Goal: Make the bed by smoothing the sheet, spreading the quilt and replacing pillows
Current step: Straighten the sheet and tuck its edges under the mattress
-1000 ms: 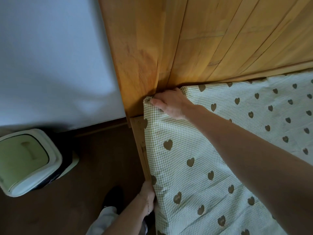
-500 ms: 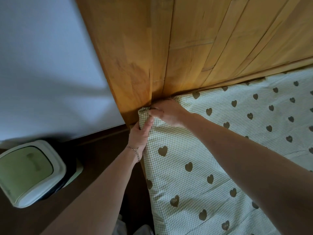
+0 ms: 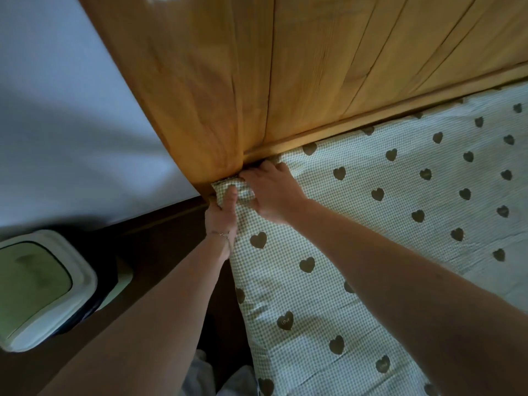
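Head view shows our left hand [image 3: 221, 217], which was down by the mattress side a second ago, now up at the corner, thumb and fingers pinching the sheet [image 3: 357, 252] against the headboard [image 3: 285, 81]. Our right hand [image 3: 270, 190] presses curled fingers onto the same corner; we judge the corner nearly tucked.
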Demonstrator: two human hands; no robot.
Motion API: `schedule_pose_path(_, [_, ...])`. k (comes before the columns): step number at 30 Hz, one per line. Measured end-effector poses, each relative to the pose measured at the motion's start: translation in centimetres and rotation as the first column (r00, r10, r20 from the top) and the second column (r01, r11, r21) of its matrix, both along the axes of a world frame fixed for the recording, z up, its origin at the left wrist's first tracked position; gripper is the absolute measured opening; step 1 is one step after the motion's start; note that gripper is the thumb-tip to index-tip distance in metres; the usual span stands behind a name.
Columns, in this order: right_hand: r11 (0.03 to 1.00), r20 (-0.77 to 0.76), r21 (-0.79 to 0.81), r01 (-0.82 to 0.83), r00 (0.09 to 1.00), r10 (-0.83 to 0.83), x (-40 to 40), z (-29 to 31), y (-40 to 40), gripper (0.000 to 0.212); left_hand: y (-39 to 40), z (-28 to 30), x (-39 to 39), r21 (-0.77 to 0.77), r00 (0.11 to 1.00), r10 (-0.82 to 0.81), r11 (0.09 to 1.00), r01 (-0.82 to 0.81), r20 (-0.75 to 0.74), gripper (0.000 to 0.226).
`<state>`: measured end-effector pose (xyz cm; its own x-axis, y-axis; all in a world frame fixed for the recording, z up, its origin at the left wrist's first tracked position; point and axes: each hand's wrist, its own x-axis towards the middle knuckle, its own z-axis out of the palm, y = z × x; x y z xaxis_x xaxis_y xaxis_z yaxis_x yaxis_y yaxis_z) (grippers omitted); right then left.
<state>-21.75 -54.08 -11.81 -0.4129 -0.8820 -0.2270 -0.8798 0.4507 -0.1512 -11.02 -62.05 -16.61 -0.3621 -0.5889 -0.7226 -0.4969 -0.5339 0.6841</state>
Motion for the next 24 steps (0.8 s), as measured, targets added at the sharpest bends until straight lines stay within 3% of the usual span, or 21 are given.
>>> schedule_pose_path(2, [1.000, 0.006, -0.007, 0.016, 1.000, -0.016, 0.3, -0.9, 0.1, 0.059, 0.3, -0.6, -0.1, -0.227, 0.994, 0.019, 0.974, 0.005, 0.104, 0.062])
schedule_pose_path(3, [1.000, 0.021, -0.004, 0.008, 1.000, -0.008, 0.4, -1.2, 0.3, 0.061, 0.6, -0.6, 0.2, -0.410, 0.984, 0.010, 0.910, 0.064, 0.178, 0.060])
schedule_pose_path(4, [1.000, 0.055, 0.007, -0.013, 0.998, 0.013, 0.5, -1.3, 0.6, 0.064, 1.1, -0.7, 0.9, -0.586, 0.966, -0.014, 0.793, 0.167, 0.257, 0.055])
schedule_pose_path(6, [0.997, 0.144, 0.055, -0.062, 0.988, 0.054, 0.4, -1.4, 1.7, 0.071, 2.2, 0.0, 2.1, -0.797, 0.919, -0.180, 0.457, 0.395, 0.351, 0.044])
schedule_pose_path(8, [0.986, 0.135, 0.117, -0.121, 0.985, 0.105, -0.1, -1.6, 3.3, 0.074, 2.6, 0.0, 2.7, -0.791, 0.732, -0.471, 0.110, 0.602, 0.492, 0.047])
schedule_pose_path(10, [0.979, 0.059, 0.180, -0.100, 0.994, 0.091, -1.0, -2.1, 4.9, 0.078, 2.1, -0.7, 2.4, -0.649, 0.461, -0.604, -0.125, 0.751, 0.650, 0.069])
schedule_pose_path(12, [0.963, 0.019, 0.269, -0.014, 1.000, 0.010, -1.9, -2.8, 5.7, 0.087, 1.0, -1.2, 1.6, -0.472, 0.268, -0.621, -0.188, 0.861, 0.737, 0.087])
schedule_pose_path(14, [0.932, 0.041, 0.359, 0.049, 0.997, -0.068, -2.7, -3.9, 5.7, 0.093, 0.5, -1.6, 0.4, -0.308, 0.133, -0.630, -0.176, 0.935, 0.765, 0.094])
schedule_pose_path(18, [0.889, 0.109, 0.447, 0.097, 0.981, -0.162, -2.5, -5.2, 5.2, 0.099, 0.3, -2.2, -0.8, -0.200, 0.046, -0.632, -0.175, 0.964, 0.774, 0.099])
schedule_pose_path(24, [0.925, 0.200, 0.360, 0.124, 0.958, -0.207, -0.1, -2.8, 7.8, 0.081, 0.9, 0.9, -2.1, -0.065, -0.089, -0.567, -0.246, 0.967, 0.819, 0.088])
